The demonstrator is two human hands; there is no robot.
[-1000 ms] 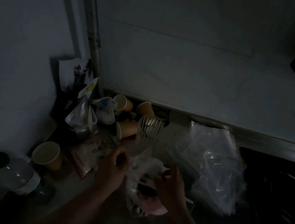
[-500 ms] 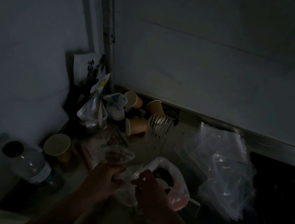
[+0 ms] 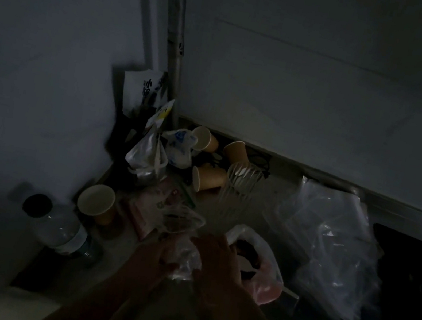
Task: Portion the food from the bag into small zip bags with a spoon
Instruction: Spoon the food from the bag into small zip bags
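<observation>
Both hands meet at a small zip bag (image 3: pixel 184 242) on the bench (image 3: pixel 258 205): left hand (image 3: pixel 159 256) grips it, right hand (image 3: pixel 218 257) unclear. The food bag (image 3: pixel 257 261) lies just right, seemingly full; no spoon visible, so portioning looks early.

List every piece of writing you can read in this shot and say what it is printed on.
White paper bag in the corner: large dark characters, too dim to read.
White plastic bag with blue print: blurred, unreadable.
Pink packet: small marks, too small to read.
Nothing else legible.
</observation>
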